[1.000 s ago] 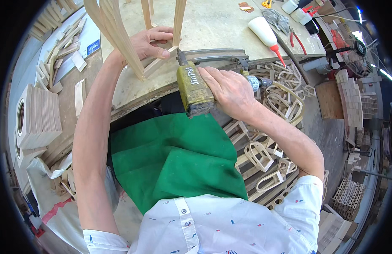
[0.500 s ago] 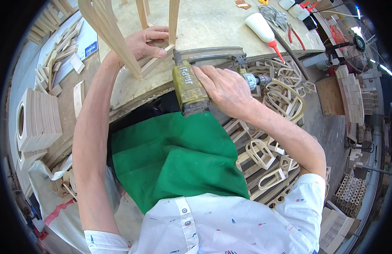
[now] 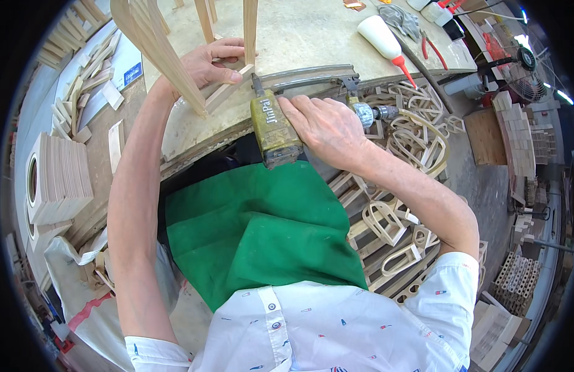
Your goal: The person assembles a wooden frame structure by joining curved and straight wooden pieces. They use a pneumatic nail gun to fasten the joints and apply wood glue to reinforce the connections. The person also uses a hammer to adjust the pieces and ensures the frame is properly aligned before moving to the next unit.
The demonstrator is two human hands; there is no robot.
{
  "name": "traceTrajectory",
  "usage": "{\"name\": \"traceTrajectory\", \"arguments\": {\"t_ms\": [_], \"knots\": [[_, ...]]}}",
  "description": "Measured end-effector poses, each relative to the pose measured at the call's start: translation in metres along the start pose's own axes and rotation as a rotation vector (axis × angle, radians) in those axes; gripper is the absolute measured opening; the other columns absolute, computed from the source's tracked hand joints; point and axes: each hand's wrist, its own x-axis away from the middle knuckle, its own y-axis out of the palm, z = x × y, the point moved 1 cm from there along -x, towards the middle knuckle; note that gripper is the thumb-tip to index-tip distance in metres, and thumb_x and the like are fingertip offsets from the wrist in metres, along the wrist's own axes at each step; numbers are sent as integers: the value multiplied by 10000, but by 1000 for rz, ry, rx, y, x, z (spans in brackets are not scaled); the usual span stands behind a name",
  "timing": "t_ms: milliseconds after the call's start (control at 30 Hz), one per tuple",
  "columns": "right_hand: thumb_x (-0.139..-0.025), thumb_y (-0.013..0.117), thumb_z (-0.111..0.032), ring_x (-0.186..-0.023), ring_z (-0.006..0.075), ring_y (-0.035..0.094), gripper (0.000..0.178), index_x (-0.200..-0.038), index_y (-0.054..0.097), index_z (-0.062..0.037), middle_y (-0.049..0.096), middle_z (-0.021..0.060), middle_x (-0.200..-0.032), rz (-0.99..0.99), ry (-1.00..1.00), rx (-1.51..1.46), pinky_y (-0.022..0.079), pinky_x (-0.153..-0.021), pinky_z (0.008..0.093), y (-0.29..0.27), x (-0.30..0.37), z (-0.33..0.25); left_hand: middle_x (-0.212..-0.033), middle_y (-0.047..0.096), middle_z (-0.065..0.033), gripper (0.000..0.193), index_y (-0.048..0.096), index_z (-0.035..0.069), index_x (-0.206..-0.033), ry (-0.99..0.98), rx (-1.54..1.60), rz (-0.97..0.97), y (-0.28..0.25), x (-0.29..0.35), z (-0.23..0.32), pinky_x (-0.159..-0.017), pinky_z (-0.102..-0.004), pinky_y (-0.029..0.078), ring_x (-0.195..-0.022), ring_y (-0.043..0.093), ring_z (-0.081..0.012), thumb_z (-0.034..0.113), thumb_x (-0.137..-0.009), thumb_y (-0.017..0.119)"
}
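My left hand (image 3: 211, 65) is closed around part of a pale wooden frame (image 3: 166, 62) that stands on the workbench. Its thumb lies along a short crosspiece (image 3: 228, 88) low on the frame, between a slanting leg and an upright one. In my right hand (image 3: 330, 131) is a yellow-green nail gun (image 3: 274, 127), gripped from the right side. The gun's narrow nose points away from me and sits at the right end of the crosspiece; whether it touches the wood I cannot tell. A hose fitting (image 3: 364, 115) shows just beyond my right hand.
A curved metal rail (image 3: 305, 75) lies along the bench's near edge. Further right are a white glue bottle (image 3: 380, 35) with a red nozzle and red-handled pliers (image 3: 434, 54). Wooden offcuts (image 3: 92, 74) and stacked panels (image 3: 61, 177) stand left. Several wooden loops (image 3: 417, 146) fill the right side.
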Motion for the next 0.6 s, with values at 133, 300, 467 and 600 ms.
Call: {"name": "traceTrajectory", "arguments": {"t_ms": [133,300,467,600], "knots": [[-754,614,-97,-772,256,635,373,-1105,571,22,589,114,-914,24,98,-187,520,-671,348,-19,-8,16,-1405,429,-10,583,559,39,-1311,-8,11,-22,-1,2,1,-1051,-298,376,-1266,448,-186,152,-774,757],[-767,709,-155,-788,360,650,338,-1029,592,23,640,176,-897,-8,531,-282,539,-716,404,-73,-50,58,-1260,558,-58,500,570,37,-1296,-26,164,148,-4,16,4,-1010,-292,414,-1138,545,-183,200,-843,704],[-870,691,-279,-618,122,628,340,-937,615,46,613,85,-784,-25,963,-1095,536,-542,247,-51,-58,125,-1066,644,-81,419,576,10,-1264,-91,93,476,4,72,24,-862,-285,477,-899,612,-145,179,-885,636],[-887,686,-301,-602,128,617,358,-941,573,35,593,73,-785,11,1077,-1415,544,-521,246,9,-47,163,-928,670,-56,309,606,-2,-1102,-165,-66,684,-6,111,23,-797,-271,471,-882,610,-123,173,-855,667]]}}
